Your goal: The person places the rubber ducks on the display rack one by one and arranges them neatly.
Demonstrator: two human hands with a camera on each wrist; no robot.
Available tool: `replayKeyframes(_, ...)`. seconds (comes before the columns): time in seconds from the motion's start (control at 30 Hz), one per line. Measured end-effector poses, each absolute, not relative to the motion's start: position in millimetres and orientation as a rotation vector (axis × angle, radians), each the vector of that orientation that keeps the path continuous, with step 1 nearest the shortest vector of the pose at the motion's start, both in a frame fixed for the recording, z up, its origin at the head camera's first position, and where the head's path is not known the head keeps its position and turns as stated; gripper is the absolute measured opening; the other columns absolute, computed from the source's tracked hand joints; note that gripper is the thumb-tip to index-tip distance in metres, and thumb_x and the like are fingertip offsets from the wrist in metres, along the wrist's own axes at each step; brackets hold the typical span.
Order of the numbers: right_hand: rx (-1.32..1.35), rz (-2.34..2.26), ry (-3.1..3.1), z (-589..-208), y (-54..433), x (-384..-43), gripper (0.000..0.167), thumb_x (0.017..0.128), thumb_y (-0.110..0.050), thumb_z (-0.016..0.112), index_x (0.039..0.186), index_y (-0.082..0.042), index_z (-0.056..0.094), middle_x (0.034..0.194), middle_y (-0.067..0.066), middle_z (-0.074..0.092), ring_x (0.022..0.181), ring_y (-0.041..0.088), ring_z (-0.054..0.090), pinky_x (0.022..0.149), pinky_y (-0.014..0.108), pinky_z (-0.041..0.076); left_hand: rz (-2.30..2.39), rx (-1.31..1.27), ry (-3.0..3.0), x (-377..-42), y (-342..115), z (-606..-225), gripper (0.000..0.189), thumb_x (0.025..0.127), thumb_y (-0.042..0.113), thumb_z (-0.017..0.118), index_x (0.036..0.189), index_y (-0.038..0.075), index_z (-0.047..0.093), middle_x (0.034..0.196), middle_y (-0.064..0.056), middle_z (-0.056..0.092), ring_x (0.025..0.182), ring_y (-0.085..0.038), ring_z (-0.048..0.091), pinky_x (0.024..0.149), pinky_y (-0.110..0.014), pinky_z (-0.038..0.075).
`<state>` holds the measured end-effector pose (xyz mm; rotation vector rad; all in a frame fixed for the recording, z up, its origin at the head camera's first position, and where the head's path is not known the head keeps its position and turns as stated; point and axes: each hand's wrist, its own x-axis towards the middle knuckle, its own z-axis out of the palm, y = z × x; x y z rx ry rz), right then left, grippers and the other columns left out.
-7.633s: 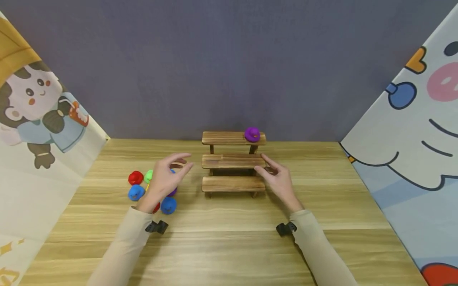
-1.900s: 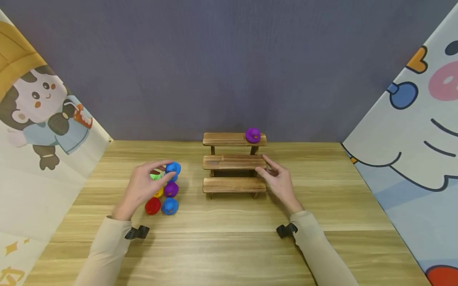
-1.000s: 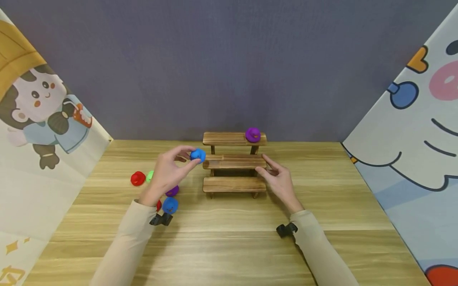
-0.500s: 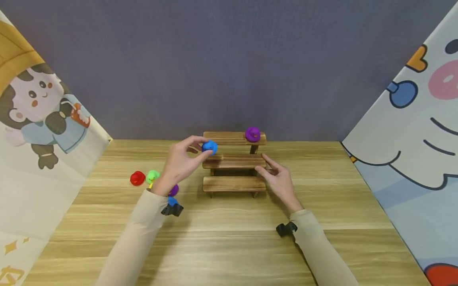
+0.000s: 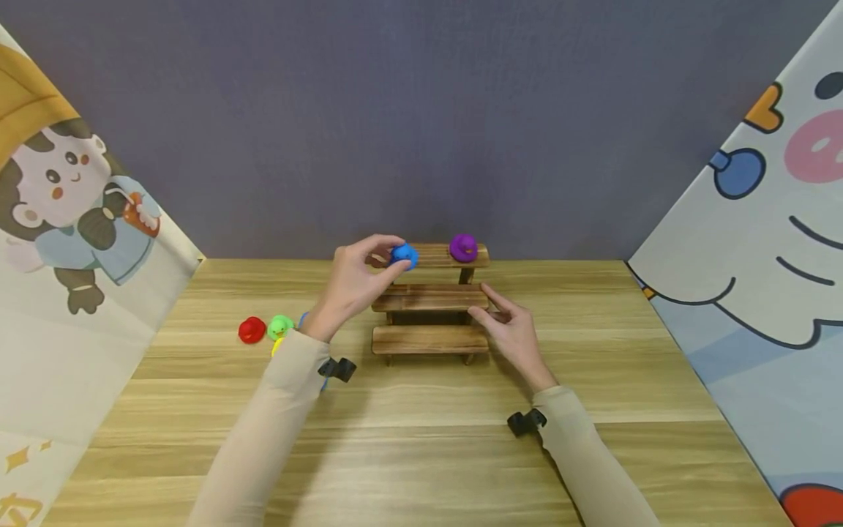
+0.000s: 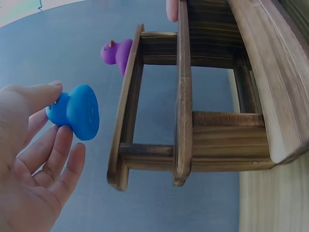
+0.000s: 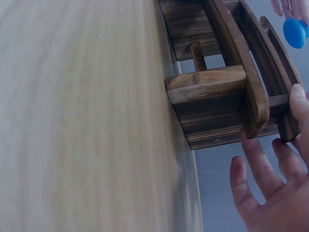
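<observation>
We pinch the small blue rubber duck (image 5: 404,255) in our left hand (image 5: 352,282), likely light and squashy, gripping its body, while our spread right hand (image 5: 514,333) steadies the wooden stepped shelf (image 5: 429,296).

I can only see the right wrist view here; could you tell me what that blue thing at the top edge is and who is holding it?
Observer: It is a blue toy duck, pinched by the left hand just above the top shelf.
Operator: Thank you. Is anything standing on that shelf?
Observer: Yes, a purple duck stands near its right end.
Operator: And are other ducks about?
Observer: A red duck and a green duck sit on the table, left of the rack.
</observation>
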<state>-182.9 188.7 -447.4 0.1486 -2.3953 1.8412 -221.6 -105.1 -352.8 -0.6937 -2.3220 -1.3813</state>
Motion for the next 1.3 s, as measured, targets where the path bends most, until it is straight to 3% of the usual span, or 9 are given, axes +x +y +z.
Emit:
replayKeyframes(0.5,0.159,1.844,-2.391,-433,184,-174,0.059,0.099,-0.016,0.078,0.154,-0.007,0.055,0.160,0.014,0.053,0.091,-0.015,0.070,0.083,0.014,0.061,-1.382,-0.718,-2.338,-238,-78,-357,0.034,0.097,0.017,0.081,0.128,0.005,0.075,0.110,-0.016,0.080,0.096,-0.029,0.078,0.084,-0.035,0.065)
replayKeyframes(0.8,0.157,1.816,-2.404,-430,182,-173,0.059,0.099,-0.017,0.079,0.152,-0.007,0.056,0.159,0.016,0.053,0.090,-0.014,0.070,0.081,0.016,0.062,-1.386,-0.709,-2.378,-244,-69,-360,0.034,0.098,0.018,0.079,0.130,0.006,0.074,0.115,-0.016,0.078,0.100,-0.028,0.077,0.085,-0.035,0.065)
replayKeyframes(1.0,0.138,1.788,-2.415,-449,188,-184,0.059,0.099,-0.020,0.079,0.153,-0.011,0.057,0.160,0.013,0.053,0.090,-0.013,0.070,0.077,0.015,0.061,-1.375,-0.702,-2.380,-249,-64,-361,0.034,0.098,0.018,0.080,0.129,0.005,0.075,0.111,-0.017,0.079,0.095,-0.028,0.077,0.083,-0.039,0.066)
replayKeyframes(1.13,0.170,1.778,-2.397,-461,192,-188,0.058,0.098,-0.027,0.080,0.152,-0.019,0.060,0.159,0.007,0.055,0.097,-0.001,0.076,0.078,0.017,0.062,-1.354,-0.695,-2.388,-251,-62,-362,0.033,0.097,0.019,0.081,0.128,0.006,0.076,0.110,-0.016,0.080,0.094,-0.027,0.077,0.082,-0.039,0.066)
replayKeyframes(1.3,0.157,1.776,-2.407,-463,193,-190,0.058,0.099,-0.023,0.079,0.153,-0.017,0.058,0.160,0.008,0.054,0.094,-0.009,0.073,0.079,0.017,0.062,-1.331,-0.691,-2.401,-252,-58,-362,0.033,0.097,0.019,0.081,0.128,0.008,0.076,0.108,-0.016,0.080,0.091,-0.028,0.077,0.082,-0.039,0.066)
